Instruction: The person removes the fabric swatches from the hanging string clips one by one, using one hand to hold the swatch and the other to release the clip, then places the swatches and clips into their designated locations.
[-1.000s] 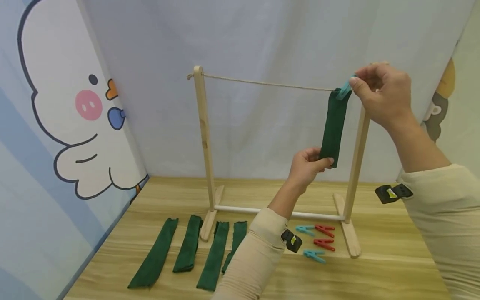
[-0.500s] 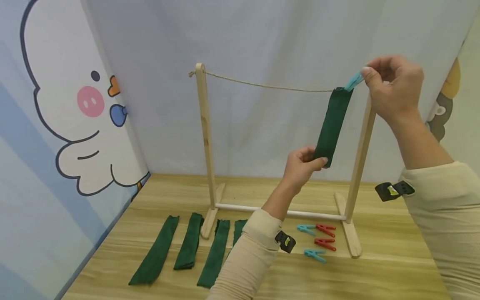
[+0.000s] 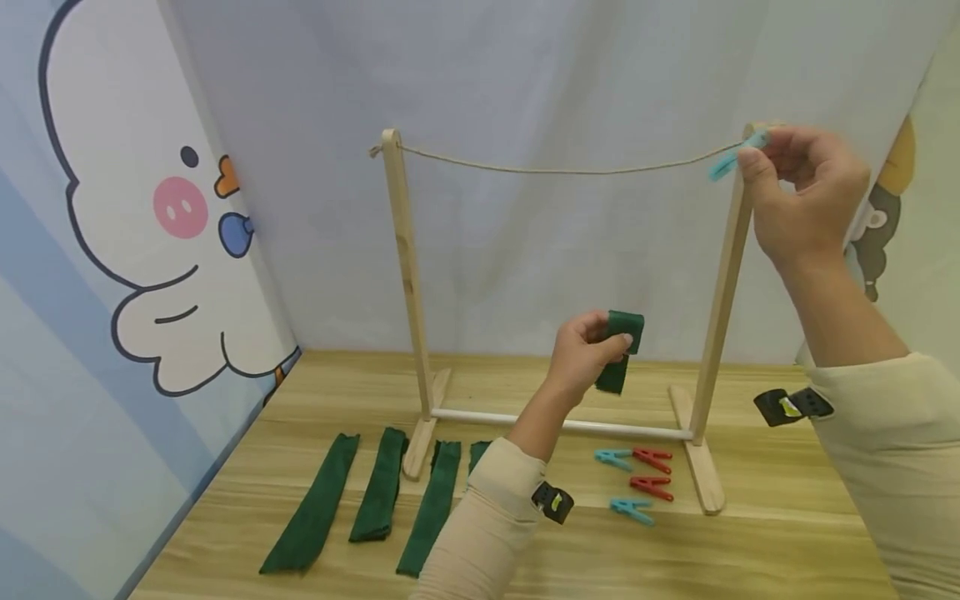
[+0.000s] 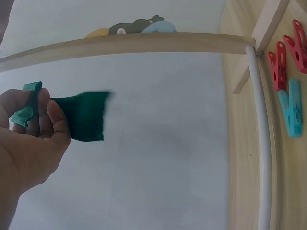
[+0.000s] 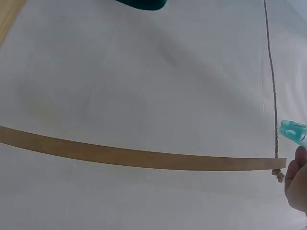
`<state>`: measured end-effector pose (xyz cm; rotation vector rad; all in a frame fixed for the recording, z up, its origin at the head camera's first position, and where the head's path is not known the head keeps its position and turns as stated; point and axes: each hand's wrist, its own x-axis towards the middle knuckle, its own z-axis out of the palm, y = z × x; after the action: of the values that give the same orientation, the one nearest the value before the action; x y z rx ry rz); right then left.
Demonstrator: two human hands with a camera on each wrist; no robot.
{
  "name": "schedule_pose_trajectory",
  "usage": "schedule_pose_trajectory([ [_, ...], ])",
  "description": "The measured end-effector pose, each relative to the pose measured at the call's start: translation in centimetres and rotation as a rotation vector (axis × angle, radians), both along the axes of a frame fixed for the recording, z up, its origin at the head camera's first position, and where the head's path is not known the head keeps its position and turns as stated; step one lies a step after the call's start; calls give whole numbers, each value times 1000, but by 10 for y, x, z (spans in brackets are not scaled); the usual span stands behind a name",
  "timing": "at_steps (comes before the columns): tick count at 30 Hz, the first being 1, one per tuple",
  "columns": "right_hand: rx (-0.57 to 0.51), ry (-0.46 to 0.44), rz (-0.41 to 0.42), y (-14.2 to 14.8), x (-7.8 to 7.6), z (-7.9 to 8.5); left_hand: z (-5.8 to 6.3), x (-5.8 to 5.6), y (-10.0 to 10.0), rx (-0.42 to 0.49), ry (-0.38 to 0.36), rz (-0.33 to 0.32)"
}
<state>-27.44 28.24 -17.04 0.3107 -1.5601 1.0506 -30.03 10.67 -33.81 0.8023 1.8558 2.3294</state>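
A folded strip of dark green cloth (image 3: 626,329) is pinched between the thumb and fingers of my left hand (image 3: 581,358), below the rope and off it. In the left wrist view the cloth (image 4: 86,116) droops over the fingers. At the right end of the rope (image 3: 555,172), my right hand (image 3: 813,192) pinches a light blue clothespin (image 3: 727,162). The right wrist view shows that clothespin (image 5: 293,131) close beside the rope, near the knot at the post. Whether it touches the rope, I cannot tell.
A wooden frame with a left post (image 3: 405,267), a right post (image 3: 723,308) and a white bottom bar (image 3: 487,417) stands on the table (image 3: 712,558). Several green cloth strips (image 3: 315,508) lie at left. Two red clothespins (image 3: 651,487) and two blue ones (image 3: 632,509) lie near the right foot.
The green cloth has come off the rope and the clothespin; my left hand has lowered with it to the left. My right hand has moved right with the clothespin. The rope sags in its middle.
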Motion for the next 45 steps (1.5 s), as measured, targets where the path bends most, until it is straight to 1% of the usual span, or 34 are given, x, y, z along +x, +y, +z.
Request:
schedule_pose_trajectory([
  [2, -30, -35, 44, 2, 5, -6, -4, 3, -5, -14, -8, 1],
  [5, -75, -77, 103, 6, 13, -15, -8, 7, -12, -25, 0, -10],
  [6, -74, -85, 103, 7, 15, -18, -9, 8, -15, -25, 5, -13],
  [9, -52, -62, 118, 10, 20, -27, -12, 10, -21, -23, 25, -16],
  [11, -45, -62, 120, 11, 23, -34, -14, 12, -25, -26, 29, -21],
  [13, -62, -79, 139, 12, 26, -40, -15, 14, -29, -32, 22, -26],
  [15, -89, -118, 154, 13, 30, -46, -16, 17, -33, -38, 9, -33],
  [17, -138, -154, 216, 12, 33, -52, -19, 18, -37, -42, -6, -38],
  [22, -177, -141, 431, 12, 39, -70, -25, 22, -45, -77, -27, -44],
  [26, -119, -195, 455, 12, 47, -86, -30, 26, -51, -126, -63, -16],
  [27, -110, -208, 474, 12, 49, -90, -32, 26, -53, -136, -70, -11],
  [29, -99, -232, 528, 13, 53, -96, -34, 28, -56, -157, -73, -6],
  [30, -101, -240, 569, 13, 54, -100, -35, 29, -58, -164, -73, -7],
  [32, -91, -251, 623, 15, 57, -104, -35, 31, -61, -170, -67, -12],
  [33, -82, -255, 637, 15, 58, -106, -35, 33, -63, -172, -63, -14],
  [36, -60, -259, 672, 17, 60, -111, -28, 40, -68, -171, -52, -10],
  [38, -46, -260, 683, 18, 62, -115, -23, 45, -72, -171, -47, -12],
  [40, -30, -267, 689, 18, 63, -120, -20, 49, -76, -169, -45, -7],
  [45, 15, -315, 668, 18, 67, -135, -27, 48, -81, -178, -63, 5],
])
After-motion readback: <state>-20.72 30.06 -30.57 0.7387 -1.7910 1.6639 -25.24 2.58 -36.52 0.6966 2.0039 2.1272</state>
